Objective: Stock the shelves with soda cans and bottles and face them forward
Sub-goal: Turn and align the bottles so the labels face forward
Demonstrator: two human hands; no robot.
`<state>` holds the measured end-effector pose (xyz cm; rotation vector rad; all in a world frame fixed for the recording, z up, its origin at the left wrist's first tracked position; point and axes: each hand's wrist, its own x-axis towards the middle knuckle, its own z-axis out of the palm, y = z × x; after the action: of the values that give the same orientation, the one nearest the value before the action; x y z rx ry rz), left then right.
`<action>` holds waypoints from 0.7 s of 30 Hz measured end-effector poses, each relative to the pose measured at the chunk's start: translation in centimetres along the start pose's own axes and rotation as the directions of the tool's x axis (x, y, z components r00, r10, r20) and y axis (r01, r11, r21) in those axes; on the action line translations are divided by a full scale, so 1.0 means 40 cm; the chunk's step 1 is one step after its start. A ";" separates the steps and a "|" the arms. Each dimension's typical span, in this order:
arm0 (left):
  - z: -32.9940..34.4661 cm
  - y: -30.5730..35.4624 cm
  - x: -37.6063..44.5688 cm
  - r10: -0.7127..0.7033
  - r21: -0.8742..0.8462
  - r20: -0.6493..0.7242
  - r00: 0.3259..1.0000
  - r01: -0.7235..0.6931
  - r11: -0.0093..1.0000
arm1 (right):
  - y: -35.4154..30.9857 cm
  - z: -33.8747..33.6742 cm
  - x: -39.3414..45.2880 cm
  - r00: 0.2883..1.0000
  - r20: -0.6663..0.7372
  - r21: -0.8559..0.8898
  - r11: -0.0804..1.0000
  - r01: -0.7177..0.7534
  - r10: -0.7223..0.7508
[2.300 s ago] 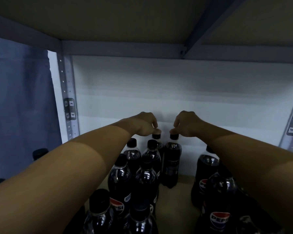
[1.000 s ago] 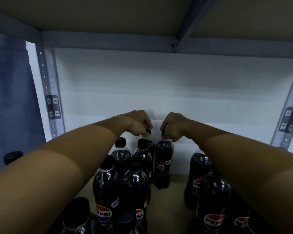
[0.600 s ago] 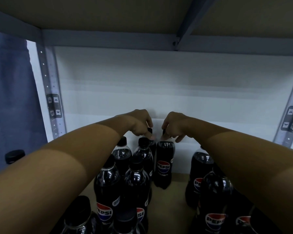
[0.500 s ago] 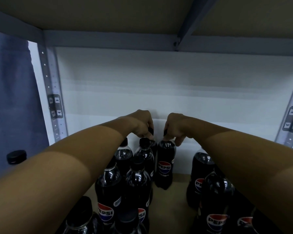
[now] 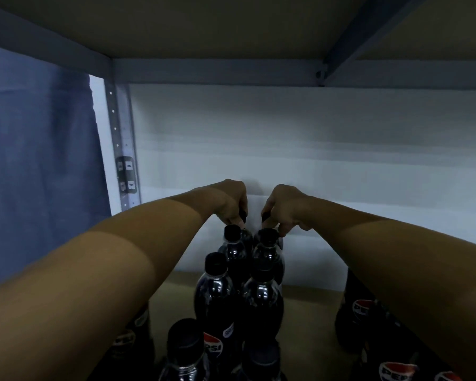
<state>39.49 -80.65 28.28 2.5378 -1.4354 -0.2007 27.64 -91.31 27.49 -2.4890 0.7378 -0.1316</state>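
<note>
Dark Pepsi bottles with black caps stand in two rows on the shelf board point(image 5: 308, 314). My left hand point(image 5: 228, 202) pinches the cap of the rearmost bottle in the left row point(image 5: 246, 236), mostly hidden behind the bottle in front point(image 5: 235, 257). My right hand point(image 5: 282, 206) pinches the cap of the rearmost bottle in the right row point(image 5: 280, 240), also largely hidden behind another bottle point(image 5: 267, 257). Both held bottles stand close to the white back wall.
More Pepsi bottles point(image 5: 360, 314) stand at the right under my right forearm, others at the lower left point(image 5: 127, 339). A grey upright post point(image 5: 121, 149) marks the shelf's left side, with a blue curtain point(image 5: 36, 166) beyond. The upper shelf point(image 5: 204, 26) is close overhead.
The view has swung right and nearer. Both hands still hold the two rear caps; the right-hand bottle now stands closer to the left one, behind the front rows, its label hidden.
</note>
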 end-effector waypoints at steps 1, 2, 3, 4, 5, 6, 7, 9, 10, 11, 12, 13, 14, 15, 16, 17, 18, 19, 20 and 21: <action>-0.002 -0.023 -0.003 -0.017 -0.006 0.006 1.000 0.017 1.000 | -0.016 0.011 0.006 1.000 0.001 0.023 1.000 0.013 -0.013; -0.005 -0.049 -0.005 -0.018 -0.004 0.013 1.000 0.018 1.000 | -0.034 0.021 0.012 1.000 0.002 0.036 0.999 0.029 -0.029; -0.014 -0.066 -0.019 -0.032 -0.019 0.022 0.999 0.032 0.999 | -0.053 0.032 0.017 0.999 0.005 0.038 0.998 0.044 -0.044; -0.021 -0.084 -0.028 -0.040 -0.009 0.023 0.999 0.040 0.999 | -0.072 0.042 0.021 0.998 0.011 0.035 0.998 0.057 -0.058; -0.024 -0.105 -0.035 -0.057 0.001 0.018 0.998 0.057 0.998 | -0.091 0.053 0.025 0.998 0.020 0.038 0.997 0.066 -0.067; -0.029 -0.125 -0.045 -0.069 0.007 0.015 0.997 0.069 0.998 | -0.111 0.064 0.028 0.997 0.029 0.044 0.996 0.074 -0.075; -0.036 -0.144 -0.056 -0.079 0.009 0.018 0.997 0.079 0.997 | -0.129 0.074 0.030 0.995 0.037 0.055 0.995 0.087 -0.089; -0.045 -0.188 -0.072 -0.101 -0.004 0.018 0.995 0.101 0.995 | -0.164 0.096 0.037 0.990 0.053 0.052 0.990 0.128 -0.131; -0.050 -0.206 -0.085 -0.111 -0.010 0.017 0.994 0.111 0.994 | -0.181 0.107 0.041 0.987 0.053 0.043 0.988 0.147 -0.149; -0.054 -0.225 -0.095 -0.123 -0.015 0.019 0.992 0.124 0.992 | -0.198 0.118 0.046 0.985 0.057 0.045 0.986 0.159 -0.162; -0.058 -0.244 -0.103 -0.132 -0.024 0.017 0.991 0.133 0.991 | -0.213 0.128 0.050 0.984 0.064 0.059 0.985 0.161 -0.165; -0.061 -0.261 -0.111 -0.136 -0.029 0.011 0.991 0.137 0.990 | -0.227 0.137 0.055 0.984 0.074 0.084 0.985 0.154 -0.160; -0.066 -0.277 -0.121 -0.143 -0.031 0.014 0.990 0.143 0.989 | -0.241 0.146 0.058 0.984 0.085 0.113 0.983 0.145 -0.155; -0.069 -0.293 -0.131 -0.147 -0.042 0.021 0.989 0.148 0.988 | -0.255 0.155 0.058 0.984 0.097 0.130 0.982 0.139 -0.152; -0.072 -0.309 -0.140 -0.150 -0.058 0.029 0.988 0.151 0.987 | -0.268 0.163 0.056 0.982 0.108 0.140 0.980 0.139 -0.154; -0.074 -0.325 -0.148 -0.152 -0.077 0.032 0.988 0.154 0.985 | -0.279 0.171 0.056 0.980 0.115 0.147 0.979 0.144 -0.162; -0.076 -0.340 -0.157 -0.157 -0.095 0.033 0.987 0.159 0.983 | -0.289 0.179 0.054 0.978 0.119 0.154 0.976 0.151 -0.170; -0.078 -0.353 -0.166 -0.158 -0.109 0.030 0.987 0.160 0.981 | -0.298 0.186 0.052 0.976 0.119 0.163 0.974 0.160 -0.180; -0.079 -0.366 -0.173 -0.159 -0.117 0.026 0.987 0.161 0.980 | -0.305 0.193 0.050 0.975 0.116 0.172 0.971 0.166 -0.187; -0.080 -0.378 -0.180 -0.155 -0.116 0.019 0.988 0.156 0.981 | -0.312 0.200 0.049 0.975 0.112 0.178 0.969 0.172 -0.193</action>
<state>49.02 -66.54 27.61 2.5559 -1.1905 -0.3134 37.17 -79.77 27.08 -2.3749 0.4248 -0.0938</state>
